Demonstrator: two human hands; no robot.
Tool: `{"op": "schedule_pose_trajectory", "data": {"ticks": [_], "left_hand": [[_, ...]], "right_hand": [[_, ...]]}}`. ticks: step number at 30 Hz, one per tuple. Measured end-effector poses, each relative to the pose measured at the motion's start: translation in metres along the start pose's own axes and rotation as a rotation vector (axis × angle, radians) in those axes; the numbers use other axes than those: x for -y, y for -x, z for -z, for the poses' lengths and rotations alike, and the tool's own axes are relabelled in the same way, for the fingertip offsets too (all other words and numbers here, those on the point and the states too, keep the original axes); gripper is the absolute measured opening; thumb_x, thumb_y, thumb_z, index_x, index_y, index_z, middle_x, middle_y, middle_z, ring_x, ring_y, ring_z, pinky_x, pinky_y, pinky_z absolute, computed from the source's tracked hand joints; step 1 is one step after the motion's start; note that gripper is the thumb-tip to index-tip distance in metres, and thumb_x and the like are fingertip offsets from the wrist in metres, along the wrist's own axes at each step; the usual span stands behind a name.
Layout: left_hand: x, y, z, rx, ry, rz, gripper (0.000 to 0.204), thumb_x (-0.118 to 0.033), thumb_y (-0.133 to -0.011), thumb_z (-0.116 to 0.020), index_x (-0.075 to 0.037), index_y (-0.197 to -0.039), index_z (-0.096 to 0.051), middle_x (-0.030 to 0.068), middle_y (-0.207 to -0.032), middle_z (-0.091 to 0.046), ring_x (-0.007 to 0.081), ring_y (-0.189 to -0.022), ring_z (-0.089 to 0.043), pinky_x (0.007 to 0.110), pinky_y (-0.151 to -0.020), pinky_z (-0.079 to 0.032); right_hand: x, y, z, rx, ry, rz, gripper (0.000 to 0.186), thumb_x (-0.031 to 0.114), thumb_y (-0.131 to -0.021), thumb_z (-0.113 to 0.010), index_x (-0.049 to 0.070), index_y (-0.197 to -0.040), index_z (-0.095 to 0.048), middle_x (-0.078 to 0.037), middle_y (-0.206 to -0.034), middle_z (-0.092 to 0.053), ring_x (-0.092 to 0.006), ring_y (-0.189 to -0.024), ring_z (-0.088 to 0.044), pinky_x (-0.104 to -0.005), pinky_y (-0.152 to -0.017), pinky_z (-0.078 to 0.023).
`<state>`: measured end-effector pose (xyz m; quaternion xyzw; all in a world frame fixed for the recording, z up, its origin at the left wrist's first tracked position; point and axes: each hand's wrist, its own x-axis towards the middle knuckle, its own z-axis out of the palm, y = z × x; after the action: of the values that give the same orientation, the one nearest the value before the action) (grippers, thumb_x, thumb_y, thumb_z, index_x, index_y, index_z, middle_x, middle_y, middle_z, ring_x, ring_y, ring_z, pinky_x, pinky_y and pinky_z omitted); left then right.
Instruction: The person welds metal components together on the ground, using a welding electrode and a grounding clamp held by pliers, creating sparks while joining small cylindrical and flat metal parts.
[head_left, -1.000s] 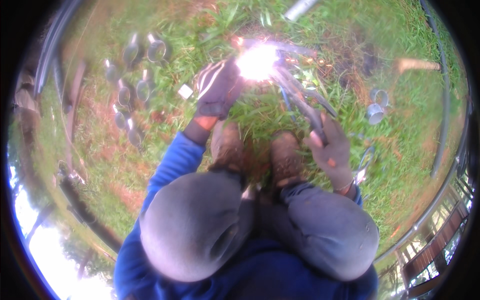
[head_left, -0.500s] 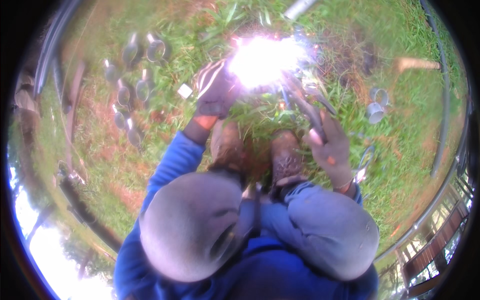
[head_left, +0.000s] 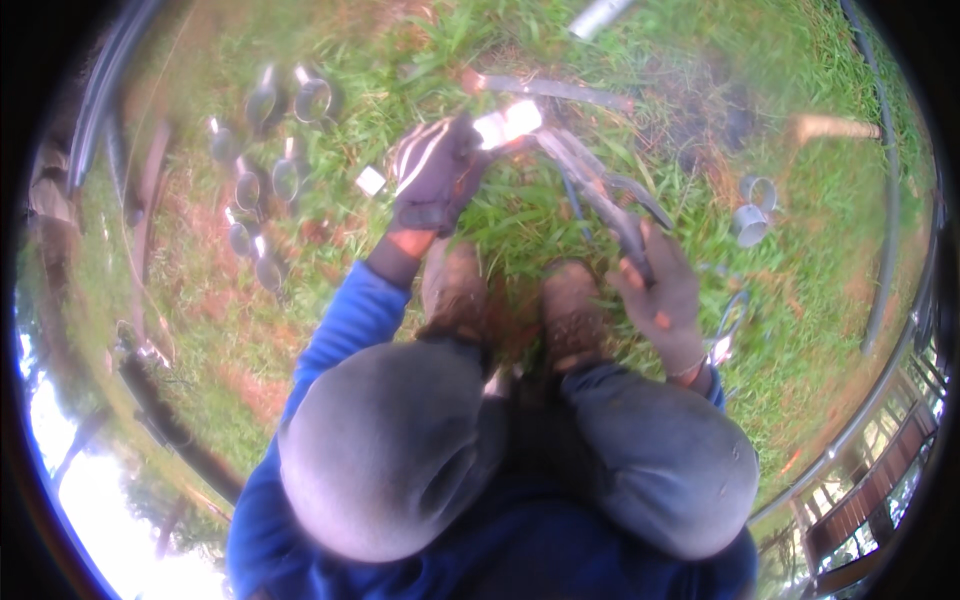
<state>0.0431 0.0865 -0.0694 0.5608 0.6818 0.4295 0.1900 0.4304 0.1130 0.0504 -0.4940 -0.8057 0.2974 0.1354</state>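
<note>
My left hand (head_left: 435, 172), in a dark glove with pale stripes, is closed on a small, brightly lit metal piece (head_left: 508, 124). Glare on it hides its exact shape. My right hand (head_left: 662, 292), in a worn grey-brown glove, grips the handle of a welding electrode holder (head_left: 600, 195). Its far end points up and left, close to the bright piece; whether they touch I cannot tell. Just beyond both hands, a long, slightly curved bar (head_left: 555, 90) lies on the grass.
Several short metal rings with tabs (head_left: 312, 100) stand in the grass at left, near a small white square (head_left: 370, 180). Two pipe rings (head_left: 750, 226) lie at right, below a wooden stick (head_left: 835, 128). A pale pipe (head_left: 600, 15) is at the top. My boots (head_left: 455, 290) flank the middle.
The blinding white arc glare between my hands has gone out, leaving the bright metal piece and the bar behind it visible. Both hands stay in almost the same place.
</note>
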Motion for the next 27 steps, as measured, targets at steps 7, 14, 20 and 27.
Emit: {"op": "schedule_pose_trajectory", "data": {"ticks": [7,14,20,27], "left_hand": [[0.008,0.005,-0.008,-0.028,-0.017,0.029,0.036,0.01,-0.105,-0.075,0.001,-0.139,-0.086,0.0008,-0.107,-0.082,0.0131,-0.092,-0.071,0.032,-0.079,-0.059],[0.007,0.005,0.001,0.079,-0.076,-0.007,0.047,0.013,-0.101,-0.077,0.008,-0.148,-0.08,0.0117,-0.123,-0.084,0.0191,-0.104,-0.078,0.032,-0.091,-0.063],[0.015,0.008,-0.005,0.045,0.091,0.078,0.038,0.008,-0.106,-0.076,0.011,-0.144,-0.081,0.0107,-0.118,-0.081,0.0162,-0.102,-0.076,0.032,-0.088,-0.062],[0.017,0.005,-0.011,-0.005,0.239,0.077,0.042,0.013,-0.106,-0.065,0.009,-0.144,-0.083,0.0076,-0.116,-0.08,0.0134,-0.1,-0.073,0.031,-0.083,-0.06]], "right_hand": [[0.001,-0.003,0.001,0.009,0.027,0.026,0.092,0.014,-0.083,-0.107,0.0,-0.165,-0.068,-0.025,-0.13,-0.079,-0.0455,-0.107,-0.084,-0.0504,-0.088,-0.069],[0.002,-0.002,0.001,0.045,0.038,-0.014,0.092,0.014,-0.083,-0.107,0.0,-0.165,-0.068,-0.024,-0.127,-0.078,-0.0454,-0.105,-0.083,-0.0506,-0.087,-0.069],[-0.003,-0.003,-0.004,-0.021,0.029,0.045,0.09,0.012,-0.083,-0.107,0.001,-0.164,-0.068,-0.022,-0.123,-0.078,-0.043,-0.102,-0.083,-0.05,-0.086,-0.069],[-0.003,0.001,-0.001,-0.03,0.043,0.027,0.09,0.012,-0.083,-0.106,0.002,-0.165,-0.069,-0.022,-0.123,-0.079,-0.0422,-0.101,-0.084,-0.0486,-0.086,-0.069]]}}
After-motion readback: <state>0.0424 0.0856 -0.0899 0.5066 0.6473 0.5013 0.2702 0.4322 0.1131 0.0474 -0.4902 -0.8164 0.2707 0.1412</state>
